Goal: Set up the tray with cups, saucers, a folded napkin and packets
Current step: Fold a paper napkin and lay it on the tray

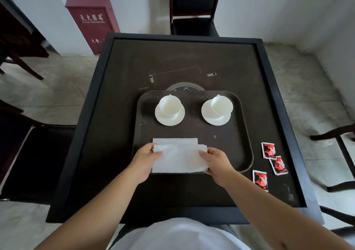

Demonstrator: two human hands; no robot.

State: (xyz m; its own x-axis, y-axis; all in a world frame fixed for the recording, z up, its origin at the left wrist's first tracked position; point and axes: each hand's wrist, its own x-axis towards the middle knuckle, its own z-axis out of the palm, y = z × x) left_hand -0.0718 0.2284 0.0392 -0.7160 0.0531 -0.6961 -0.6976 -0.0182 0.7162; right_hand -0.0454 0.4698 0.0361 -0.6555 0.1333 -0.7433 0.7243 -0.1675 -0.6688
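A dark brown tray lies on the dark table. At its far side stand two white cups, the left cup on a white saucer and the right cup on a second saucer. A white napkin, partly folded, is at the tray's near edge. My left hand pinches its left end and my right hand pinches its right end. Three red packets lie on the table right of the tray: one packet, another, and a third.
The square dark table has a raised rim and a round panel just beyond the tray. Dark chairs stand at the far side, left and right. A red cabinet stands against the wall.
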